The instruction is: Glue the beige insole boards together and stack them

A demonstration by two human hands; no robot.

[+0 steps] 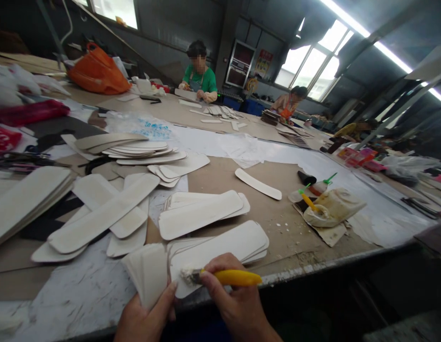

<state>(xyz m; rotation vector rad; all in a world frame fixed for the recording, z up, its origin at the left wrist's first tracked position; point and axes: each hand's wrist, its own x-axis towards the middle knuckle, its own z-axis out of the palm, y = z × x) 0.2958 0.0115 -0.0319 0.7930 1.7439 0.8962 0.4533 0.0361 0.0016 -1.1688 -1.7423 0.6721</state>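
My left hand grips a fanned bunch of white strips at the table's front edge, its thumb lying along them. In my right hand is a yellow-handled brush. The brush's bristles rest on the near end of the top strip in a stack of white rounded strips. Behind it lies another stack of strips. A single curved strip lies apart on the brown sheet.
A cut-open plastic jug with another yellow-handled tool stands at the right. More strips are piled at the left. An orange bag sits at the back left. A person in green works across the table.
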